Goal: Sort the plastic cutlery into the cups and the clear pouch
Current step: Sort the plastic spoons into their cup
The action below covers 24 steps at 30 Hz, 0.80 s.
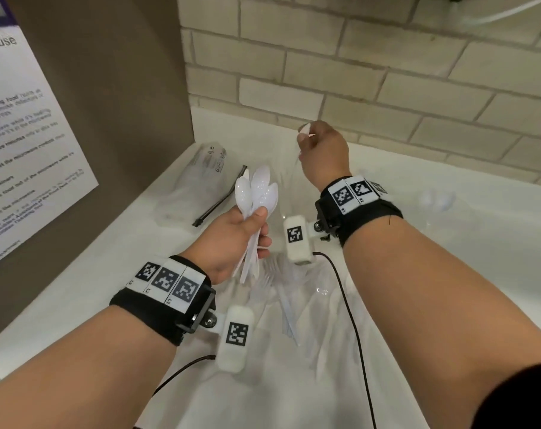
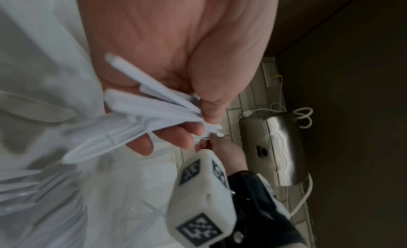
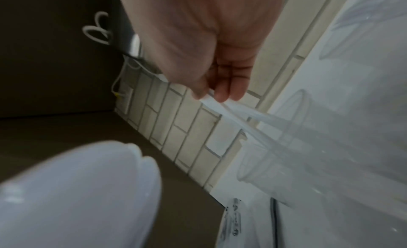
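**Spoons bunched in the left, one piece poised over a cup**

Our left hand [image 1: 232,239] curls its grip round a bundle of white spoons [image 1: 256,193], bowls up and fanned toward twelve o'clock, handles trailing down past the palm toward six; the left wrist view shows thumb and fingers clamped on the handles. Our right hand [image 1: 323,150] sits at about one o'clock from the bundle, well apart, its grip pinching the top end of a single clear utensil [image 3: 242,116]; what kind it is we cannot tell. That piece hangs near upright, its long axis running from the fingertips down into the mouth of a clear cup [image 3: 275,147] on the white worktop [image 1: 448,218].

The clear pouch [image 1: 194,181] lies flat at ten o'clock from the left hand, nearer that hand; loose forks [image 1: 272,274] lie at five o'clock of it.

We judge the coming move turns on the hanging piece staying in line with the cup below; the right hand need only let go.
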### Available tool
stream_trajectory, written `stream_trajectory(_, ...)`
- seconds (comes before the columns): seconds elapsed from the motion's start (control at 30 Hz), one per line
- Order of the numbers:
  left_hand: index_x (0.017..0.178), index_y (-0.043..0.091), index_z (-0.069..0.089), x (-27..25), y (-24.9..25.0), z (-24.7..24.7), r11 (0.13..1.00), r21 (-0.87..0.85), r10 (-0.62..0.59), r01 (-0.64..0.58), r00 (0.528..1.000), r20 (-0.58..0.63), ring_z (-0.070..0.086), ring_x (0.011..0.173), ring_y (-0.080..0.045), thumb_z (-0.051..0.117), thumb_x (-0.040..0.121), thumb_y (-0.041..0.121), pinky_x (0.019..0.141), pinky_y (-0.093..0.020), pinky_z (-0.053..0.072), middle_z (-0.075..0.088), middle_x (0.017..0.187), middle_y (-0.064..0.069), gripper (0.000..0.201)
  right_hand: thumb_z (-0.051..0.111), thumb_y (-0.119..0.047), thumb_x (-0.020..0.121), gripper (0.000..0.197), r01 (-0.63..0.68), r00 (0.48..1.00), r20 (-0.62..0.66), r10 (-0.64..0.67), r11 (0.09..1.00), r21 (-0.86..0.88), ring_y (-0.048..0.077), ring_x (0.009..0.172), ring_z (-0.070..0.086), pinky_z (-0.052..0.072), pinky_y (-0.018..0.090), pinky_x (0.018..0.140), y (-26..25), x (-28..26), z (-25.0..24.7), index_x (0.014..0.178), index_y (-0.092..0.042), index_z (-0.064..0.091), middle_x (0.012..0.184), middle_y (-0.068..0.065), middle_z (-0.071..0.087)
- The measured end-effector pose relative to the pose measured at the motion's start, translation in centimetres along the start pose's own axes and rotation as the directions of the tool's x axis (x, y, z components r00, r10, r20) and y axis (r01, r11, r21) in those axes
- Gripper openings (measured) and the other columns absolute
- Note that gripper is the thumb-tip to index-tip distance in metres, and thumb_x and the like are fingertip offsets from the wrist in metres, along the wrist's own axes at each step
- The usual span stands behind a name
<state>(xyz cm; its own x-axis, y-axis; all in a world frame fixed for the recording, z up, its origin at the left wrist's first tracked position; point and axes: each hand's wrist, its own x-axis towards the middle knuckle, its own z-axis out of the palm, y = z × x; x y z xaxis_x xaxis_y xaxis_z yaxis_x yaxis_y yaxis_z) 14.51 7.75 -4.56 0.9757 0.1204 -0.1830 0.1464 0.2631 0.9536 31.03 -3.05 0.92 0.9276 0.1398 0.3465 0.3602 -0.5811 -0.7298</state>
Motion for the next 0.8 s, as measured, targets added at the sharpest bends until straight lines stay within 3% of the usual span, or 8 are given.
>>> stream_trajectory(0.13,0.101,0.013,0.056,-0.1,0.2,-0.4,0.999,-0.045,-0.007,0.009,0.999,0.05,0.054,0.059,-0.012,0.051,0.098,0.03,0.064,-0.031,0.051,0.055,0.072,0.002,0.018,0.053,-0.025,0.094,0.033,-0.096,0.987,0.122,0.105,0.992,-0.078,0.027,0.108,0.062,0.043,0.023,0.09,1.3,0.9,1.7,0.122,-0.008,0.059,0.111,0.014,0.07)
stream_trajectory(0.2,0.102,0.015,0.058,-0.3,0.1,-0.6,0.999,-0.047,-0.009,0.012,0.998,0.069,0.053,0.059,-0.012,0.052,0.097,0.03,0.061,-0.03,0.049,0.056,0.072,0.003,0.017,0.059,-0.032,0.092,0.045,-0.165,0.97,0.167,0.175,0.984,-0.068,0.025,0.112,0.062,0.043,0.031,0.101,1.7,1.1,1.9,0.13,-0.007,0.054,0.119,0.013,0.067)
stream_trajectory(0.27,0.104,0.016,0.06,-0.3,-0.1,-0.8,0.999,-0.038,0.0,0.002,0.998,0.064,0.055,0.061,-0.012,0.055,0.094,0.031,0.061,-0.031,0.049,0.059,0.076,0.003,0.018,0.061,-0.033,0.091,0.046,-0.189,0.97,0.145,0.193,0.981,-0.047,0.025,0.108,0.065,0.047,0.035,0.1,1.8,1.0,1.4,0.128,-0.008,0.054,0.118,0.01,0.068)
stream_trajectory(0.4,0.103,0.014,0.064,-0.2,-0.4,-0.4,1.0,-0.013,0.015,-0.014,0.999,0.031,0.059,0.065,-0.012,0.059,0.092,0.031,0.064,-0.032,0.049,0.066,0.08,0.003,0.021,0.05,-0.042,0.095,0.034,-0.142,0.989,0.057,0.137,0.984,0.107,0.022,0.08,0.066,0.053,0.033,0.078,0.1,-1.6,-1.3,0.105,-0.014,0.065,0.096,0.002,0.071)
stream_trajectory(0.47,0.106,0.013,0.063,-0.3,-0.4,0.2,1.0,-0.024,0.017,-0.016,0.999,0.037,0.06,0.063,-0.011,0.058,0.093,0.03,0.064,-0.031,0.05,0.068,0.079,0.004,0.023,0.044,-0.049,0.097,0.04,-0.17,0.98,0.149,0.134,0.949,0.264,0.014,0.056,0.055,0.046,0.023,0.053,-1.5,-4.5,-2.7,0.101,-0.016,0.066,0.086,-0.002,0.069)
stream_trajectory(0.53,0.107,0.015,0.063,-0.5,-0.3,1.0,0.999,-0.027,0.024,-0.022,0.998,0.065,0.06,0.06,-0.01,0.056,0.093,0.031,0.062,-0.029,0.051,0.07,0.08,0.004,0.022,0.043,-0.053,0.096,0.041,-0.177,0.957,0.273,0.096,0.94,0.29,0.01,0.051,0.05,0.038,0.018,0.044,-2.2,-7.0,-3.8,0.112,-0.021,0.064,0.091,-0.003,0.067)
stream_trajectory(0.7,0.106,0.019,0.062,-1.1,-0.7,3.2,0.996,0.075,0.041,-0.054,0.986,0.159,0.06,0.06,-0.009,0.055,0.095,0.029,0.061,-0.028,0.052,0.072,0.081,0.004,0.017,0.068,-0.039,0.086,0.048,-0.048,0.927,0.375,-0.032,0.978,0.201,-0.004,0.081,0.052,0.039,0.011,0.073,-1.2,-9.8,-5.9,0.131,-0.033,0.052,0.092,-0.013,0.054)
stream_trajectory(0.8,0.103,0.019,0.066,-1.4,-1.1,4.6,0.992,0.103,0.046,-0.071,0.974,0.221,0.058,0.061,-0.01,0.054,0.096,0.028,0.063,-0.028,0.051,0.07,0.081,0.003,0.016,0.069,-0.029,0.087,0.048,-0.054,0.905,0.423,-0.036,0.979,0.198,-0.001,0.081,0.055,0.047,0.015,0.073,-0.3,-10.5,-7.1,0.131,-0.035,0.05,0.096,-0.01,0.054)
